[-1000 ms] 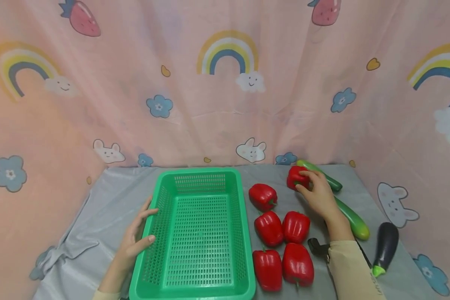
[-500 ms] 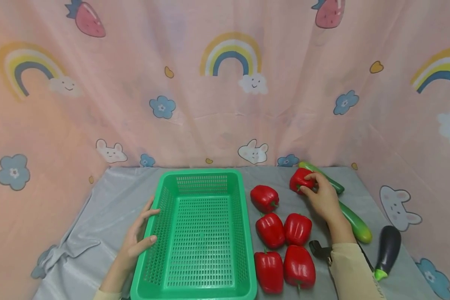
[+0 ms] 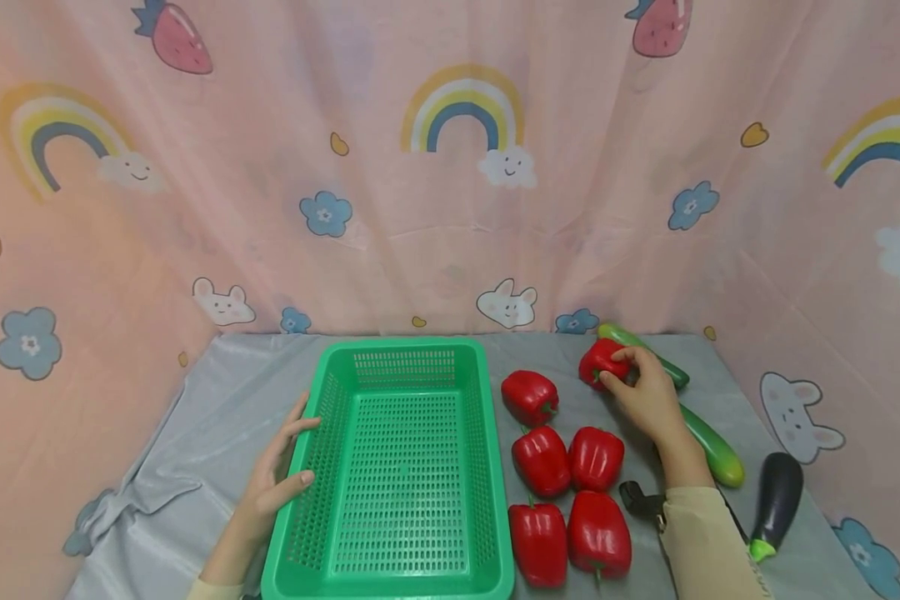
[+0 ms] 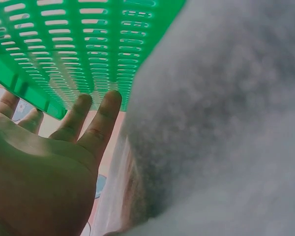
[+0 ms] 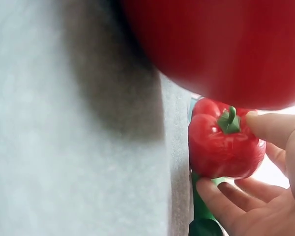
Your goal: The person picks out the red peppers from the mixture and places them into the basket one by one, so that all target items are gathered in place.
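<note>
In the head view, my right hand (image 3: 648,404) is at the back right and pinches a red bell pepper (image 3: 597,361). From the right wrist, thumb and fingers touch opposite sides of this bell pepper (image 5: 221,155), its green stem facing the camera. A green perforated basket (image 3: 401,500) stands left of the peppers with nothing in it. Beside its left wall lies my left hand (image 3: 266,479), thumb and fingertips at the rim. The left wrist view has the fingers of this hand (image 4: 49,157) extended, touching the basket's outer wall (image 4: 69,49).
Several more red bell peppers (image 3: 596,460) lie right of the basket, between it and my right forearm. Two zucchini, one behind the held pepper (image 3: 663,367) and one by the forearm (image 3: 720,462), lie near an eggplant (image 3: 777,496). A patterned curtain (image 3: 450,250) backs the cloth-covered table.
The head view has shifted slightly. My right fingertips have drawn in a little on the bell pepper at the back. My left hand has stayed at the basket.
</note>
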Available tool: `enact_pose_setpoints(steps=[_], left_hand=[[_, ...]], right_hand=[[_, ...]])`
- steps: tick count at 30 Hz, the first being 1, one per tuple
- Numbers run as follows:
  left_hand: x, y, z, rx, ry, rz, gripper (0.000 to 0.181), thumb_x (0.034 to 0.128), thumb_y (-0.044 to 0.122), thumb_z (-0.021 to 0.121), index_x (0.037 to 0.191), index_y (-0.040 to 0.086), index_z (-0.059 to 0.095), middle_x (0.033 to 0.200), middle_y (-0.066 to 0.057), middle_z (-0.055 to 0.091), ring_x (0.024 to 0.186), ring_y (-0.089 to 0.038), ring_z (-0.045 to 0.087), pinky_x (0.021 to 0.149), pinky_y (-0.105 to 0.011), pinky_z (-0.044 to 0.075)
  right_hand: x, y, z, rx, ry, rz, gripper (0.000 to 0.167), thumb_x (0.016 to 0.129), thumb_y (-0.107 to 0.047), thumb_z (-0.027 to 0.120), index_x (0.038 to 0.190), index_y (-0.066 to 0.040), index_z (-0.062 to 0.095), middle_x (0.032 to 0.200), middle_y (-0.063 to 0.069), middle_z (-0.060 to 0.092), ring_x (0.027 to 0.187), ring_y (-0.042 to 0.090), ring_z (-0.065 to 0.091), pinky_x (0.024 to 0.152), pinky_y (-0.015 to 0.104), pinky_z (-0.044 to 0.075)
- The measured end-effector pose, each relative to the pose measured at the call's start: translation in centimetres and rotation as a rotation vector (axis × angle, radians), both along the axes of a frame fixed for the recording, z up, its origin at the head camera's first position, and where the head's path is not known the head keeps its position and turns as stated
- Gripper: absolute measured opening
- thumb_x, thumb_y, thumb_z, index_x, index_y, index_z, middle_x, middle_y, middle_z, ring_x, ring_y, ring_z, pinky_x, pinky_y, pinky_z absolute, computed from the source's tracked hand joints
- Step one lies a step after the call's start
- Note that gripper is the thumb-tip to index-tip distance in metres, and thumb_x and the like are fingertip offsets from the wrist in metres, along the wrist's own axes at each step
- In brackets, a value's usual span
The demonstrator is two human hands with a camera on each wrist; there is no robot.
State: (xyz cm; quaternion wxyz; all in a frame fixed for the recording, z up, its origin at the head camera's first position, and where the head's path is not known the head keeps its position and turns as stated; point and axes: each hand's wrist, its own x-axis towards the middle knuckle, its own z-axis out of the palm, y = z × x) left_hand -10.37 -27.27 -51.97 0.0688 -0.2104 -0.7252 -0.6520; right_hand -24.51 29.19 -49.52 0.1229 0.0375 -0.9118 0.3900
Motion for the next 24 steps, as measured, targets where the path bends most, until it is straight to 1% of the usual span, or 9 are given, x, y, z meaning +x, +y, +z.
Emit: enact_pose_setpoints(steps=[5, 10, 14, 17, 21, 24], left_hand=[[0.1, -0.1, -0.1, 0.001, 0.002, -0.001, 0.067, 0.0918, -0.007, 0.054, 0.158, -0.006, 0.044, 0.184, -0.012, 0.009, 0.168, -0.017, 0.004, 0.113, -0.086, -0.006], [0.2, -0.1, -0.1, -0.003, 0.005, 0.005, 0.067, 0.0921, -0.005, 0.054, 0.158, -0.006, 0.044, 0.184, -0.012, 0.009, 0.168, -0.017, 0.005, 0.112, -0.087, -0.006], [0.2, -0.1, 0.0, -0.007, -0.003, 0.009, 0.067, 0.0929, -0.004, 0.055, 0.158, -0.005, 0.044, 0.184, -0.011, 0.010, 0.168, -0.016, 0.004, 0.112, -0.088, -0.006], [0.2, 0.0, 0.1, -0.008, -0.006, 0.010, 0.067, 0.0931, -0.004, 0.056, 0.159, -0.004, 0.043, 0.184, -0.011, 0.009, 0.168, -0.017, 0.004, 0.113, -0.087, -0.006], [0.1, 0.0, 0.1, -0.003, 0.000, 0.010, 0.067, 0.0933, -0.005, 0.055, 0.159, -0.004, 0.043, 0.183, -0.014, 0.009, 0.168, -0.017, 0.004, 0.115, -0.085, -0.007], [0.0, 0.2, 0.0, -0.006, 0.008, 0.006, 0.067, 0.0936, -0.006, 0.055, 0.159, -0.004, 0.043, 0.183, -0.014, 0.009, 0.169, -0.018, 0.004, 0.116, -0.084, -0.008]], right_hand=[[0.0, 0.1, -0.3, -0.017, -0.027, 0.022, 0.040, 0.106, -0.021, 0.074, 0.134, 0.000, 0.056, 0.134, 0.028, 0.061, 0.111, 0.040, 0.056, 0.084, 0.045, 0.047], [-0.1, 0.0, -0.3, -0.029, -0.031, 0.027, 0.037, 0.105, -0.021, 0.074, 0.132, 0.000, 0.057, 0.137, 0.029, 0.060, 0.117, 0.044, 0.056, 0.088, 0.050, 0.050], [-0.1, -0.2, 0.0, -0.041, -0.021, 0.020, 0.035, 0.104, -0.019, 0.075, 0.128, 0.001, 0.058, 0.139, 0.029, 0.057, 0.123, 0.048, 0.054, 0.092, 0.055, 0.051], [0.0, -0.2, 0.1, -0.043, -0.016, 0.018, 0.035, 0.104, -0.019, 0.075, 0.127, 0.002, 0.059, 0.138, 0.029, 0.056, 0.123, 0.048, 0.053, 0.091, 0.054, 0.051], [0.2, -0.2, 0.5, -0.058, -0.029, 0.011, 0.038, 0.104, -0.023, 0.076, 0.128, 0.002, 0.059, 0.140, 0.029, 0.056, 0.124, 0.047, 0.052, 0.092, 0.053, 0.051], [0.4, -0.1, 1.0, -0.076, -0.042, -0.010, 0.042, 0.105, -0.025, 0.075, 0.131, 0.003, 0.058, 0.143, 0.030, 0.055, 0.130, 0.051, 0.051, 0.096, 0.060, 0.052]])
